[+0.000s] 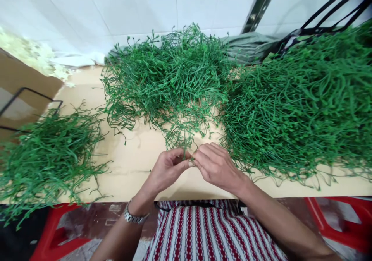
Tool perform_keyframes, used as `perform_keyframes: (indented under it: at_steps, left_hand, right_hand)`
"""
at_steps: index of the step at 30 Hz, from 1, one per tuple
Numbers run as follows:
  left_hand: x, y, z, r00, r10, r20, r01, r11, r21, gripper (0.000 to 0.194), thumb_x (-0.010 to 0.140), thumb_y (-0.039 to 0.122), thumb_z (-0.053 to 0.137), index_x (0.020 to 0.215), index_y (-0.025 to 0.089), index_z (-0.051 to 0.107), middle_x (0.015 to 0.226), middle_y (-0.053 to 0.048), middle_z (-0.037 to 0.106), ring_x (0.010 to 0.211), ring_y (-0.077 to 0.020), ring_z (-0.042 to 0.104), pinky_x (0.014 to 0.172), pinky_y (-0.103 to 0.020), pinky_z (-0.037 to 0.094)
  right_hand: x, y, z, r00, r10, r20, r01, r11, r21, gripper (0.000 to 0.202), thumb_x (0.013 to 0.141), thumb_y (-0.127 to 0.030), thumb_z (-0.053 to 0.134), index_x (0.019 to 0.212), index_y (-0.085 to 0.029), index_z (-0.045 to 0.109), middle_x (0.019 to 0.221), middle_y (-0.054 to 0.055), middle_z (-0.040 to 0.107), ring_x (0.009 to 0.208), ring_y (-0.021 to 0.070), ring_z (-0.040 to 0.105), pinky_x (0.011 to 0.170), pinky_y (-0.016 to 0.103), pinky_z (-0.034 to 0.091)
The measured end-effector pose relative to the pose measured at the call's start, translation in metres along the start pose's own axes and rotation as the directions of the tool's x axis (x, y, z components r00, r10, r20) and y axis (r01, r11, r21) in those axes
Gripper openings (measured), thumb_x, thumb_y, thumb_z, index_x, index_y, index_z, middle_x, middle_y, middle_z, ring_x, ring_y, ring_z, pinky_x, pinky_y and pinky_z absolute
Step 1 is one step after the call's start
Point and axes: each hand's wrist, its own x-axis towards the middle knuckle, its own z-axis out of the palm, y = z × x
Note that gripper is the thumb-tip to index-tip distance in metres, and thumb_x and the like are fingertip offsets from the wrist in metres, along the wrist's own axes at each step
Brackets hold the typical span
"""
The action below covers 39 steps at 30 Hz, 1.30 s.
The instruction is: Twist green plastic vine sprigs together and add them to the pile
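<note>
My left hand (pixel 168 170) and my right hand (pixel 216 164) meet over the front of the table, fingertips pinched close together. Between them is the lower end of a thin green artificial grass sprig (pixel 180 134), whose curly stems fan out beyond my fingers. Its exact joint is too small to make out. Just behind my hands lies a loose pile of similar green sprigs (pixel 168 75), partly touching the held one. A larger, denser heap (pixel 290 110) spreads close to my right hand.
Another green pile (pixel 55 152) overhangs the table's front edge at left, beside a cardboard box (pixel 26 75) and black wire frame (pixel 29 88). Pale yellow artificial flowers (pixel 31 54) lie behind. A black rack (pixel 334 11) stands back right. Red stools (pixel 343 218) sit below the tabletop (pixel 128 156).
</note>
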Motion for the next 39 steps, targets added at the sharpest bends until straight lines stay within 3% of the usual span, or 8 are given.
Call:
perform_keyframes:
  at_steps: [3, 7, 13, 26, 30, 35, 37, 39]
  left_hand:
    - [0.000, 0.006, -0.006, 0.992, -0.019, 0.124, -0.001, 0.987, 0.161, 0.027, 0.070, 0.033, 0.064, 0.057, 0.011, 0.056, 0.052, 0.003, 0.042, 0.052, -0.0081, 0.036, 0.049, -0.021, 0.029]
    - [-0.002, 0.008, -0.008, 0.972, 0.001, 0.234, -0.010, 0.999, 0.038, 0.033, 0.067, 0.036, 0.066, 0.050, 0.013, 0.050, 0.050, 0.004, 0.037, 0.049, -0.0076, 0.031, 0.047, -0.021, 0.025]
    - [-0.007, 0.002, -0.003, 0.928, -0.086, 0.363, 0.160, 0.971, -0.179, 0.037, 0.060, 0.038, 0.070, 0.043, 0.014, 0.048, 0.044, 0.004, 0.035, 0.045, -0.0074, 0.028, 0.046, -0.023, 0.021]
    - [-0.012, -0.013, -0.001, 0.878, -0.240, 0.414, 0.366, 0.893, -0.260, 0.033, 0.051, 0.038, 0.074, 0.043, 0.014, 0.053, 0.038, 0.004, 0.036, 0.039, -0.0065, 0.025, 0.044, -0.024, 0.016]
    - [-0.012, -0.008, -0.002, 0.901, -0.187, 0.391, 0.310, 0.909, -0.280, 0.033, 0.053, 0.040, 0.073, 0.044, 0.015, 0.054, 0.040, 0.003, 0.037, 0.040, -0.0075, 0.028, 0.043, -0.025, 0.017]
    - [-0.005, -0.002, -0.009, 0.966, -0.107, 0.236, 0.158, 0.965, -0.210, 0.029, 0.063, 0.036, 0.069, 0.051, 0.015, 0.053, 0.044, 0.005, 0.036, 0.042, -0.0058, 0.025, 0.042, -0.022, 0.017]
    - [-0.002, -0.001, -0.011, 0.982, -0.093, 0.166, 0.121, 0.979, -0.166, 0.029, 0.064, 0.034, 0.069, 0.050, 0.014, 0.052, 0.044, 0.004, 0.037, 0.043, -0.0055, 0.027, 0.041, -0.021, 0.019]
    - [-0.001, -0.002, -0.012, 0.988, -0.098, 0.120, 0.115, 0.983, -0.146, 0.029, 0.064, 0.032, 0.069, 0.050, 0.014, 0.052, 0.044, 0.004, 0.039, 0.042, -0.0052, 0.029, 0.039, -0.019, 0.019]
  right_hand:
    - [0.002, -0.001, -0.007, 0.998, -0.043, 0.042, 0.044, 0.999, -0.029, 0.022, 0.084, -0.011, 0.039, 0.069, -0.015, 0.054, 0.065, 0.003, 0.047, 0.064, 0.0160, 0.040, 0.061, 0.030, 0.029]
    - [0.004, 0.001, -0.015, 0.988, -0.105, 0.115, 0.074, 0.966, 0.247, 0.022, 0.084, -0.012, 0.039, 0.068, -0.015, 0.053, 0.064, 0.002, 0.047, 0.063, 0.0137, 0.041, 0.062, 0.027, 0.033]
    - [-0.005, 0.001, -0.010, 0.927, -0.073, 0.368, -0.253, 0.602, 0.757, 0.023, 0.089, -0.024, 0.038, 0.075, -0.016, 0.055, 0.062, -0.003, 0.048, 0.058, 0.0078, 0.044, 0.054, 0.019, 0.033]
    - [-0.008, 0.008, 0.010, 0.910, -0.197, 0.364, -0.352, 0.094, 0.931, 0.041, 0.086, -0.046, 0.045, 0.063, -0.014, 0.054, 0.054, -0.002, 0.047, 0.048, 0.0064, 0.042, 0.048, 0.019, 0.034]
    - [-0.008, 0.009, 0.006, 0.929, -0.185, 0.321, -0.307, 0.099, 0.947, 0.046, 0.086, -0.051, 0.042, 0.060, -0.014, 0.054, 0.055, 0.000, 0.050, 0.053, 0.0092, 0.047, 0.053, 0.023, 0.038]
    - [-0.007, 0.022, -0.007, 0.977, 0.077, 0.197, -0.211, 0.340, 0.916, 0.032, 0.089, -0.041, 0.043, 0.073, -0.016, 0.056, 0.079, 0.006, 0.058, 0.081, 0.0151, 0.056, 0.075, 0.031, 0.044]
    - [-0.011, 0.028, -0.012, 0.933, 0.350, 0.085, -0.233, 0.405, 0.884, 0.024, 0.090, -0.036, 0.042, 0.079, -0.017, 0.054, 0.084, 0.006, 0.058, 0.084, 0.0166, 0.056, 0.077, 0.034, 0.044]
    - [-0.016, 0.028, -0.017, 0.816, 0.577, -0.039, -0.263, 0.429, 0.864, 0.018, 0.091, -0.031, 0.041, 0.082, -0.019, 0.051, 0.077, 0.003, 0.055, 0.071, 0.0145, 0.056, 0.067, 0.030, 0.046]
